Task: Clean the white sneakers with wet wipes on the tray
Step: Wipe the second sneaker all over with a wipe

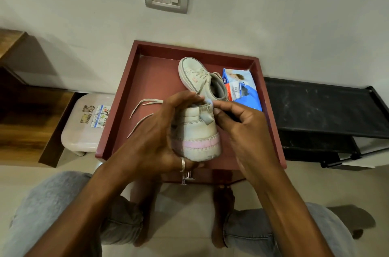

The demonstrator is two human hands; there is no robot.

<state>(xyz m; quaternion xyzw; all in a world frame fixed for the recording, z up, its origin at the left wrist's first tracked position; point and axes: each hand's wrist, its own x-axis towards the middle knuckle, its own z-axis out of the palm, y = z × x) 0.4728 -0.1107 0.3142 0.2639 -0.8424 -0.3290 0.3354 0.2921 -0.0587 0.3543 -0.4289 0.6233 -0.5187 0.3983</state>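
Noted held sneaker up off the tray, over its near part, heel toward the camera. Recorded left grip clenched round the shoe's left side and sole. Recorded right grip pinching at the heel collar, just beside the grey pull tab. Cannot tell whether a wipe sits between those fingertips; only a pale scrap shows there.

Risks, as judgement:
- Could lose the shoe from a one-sided hold under hard rubbing at the heel, with a drop onto the tray or past the near rim to the floor.
- Could smear rather than lift dirt on the pink sole band if working without a wipe.
- Could snag the loose laces with a forearm and drag them over the left wall.

Containers:
- Tray: found holding the second sneaker, upright, toe toward the far wall.
- Also the wet wipes pack, flat, just beside that sneaker's heel, possibly touching.
- Also the loose laces, at left.
- Pack: cannot see contents or flap state.
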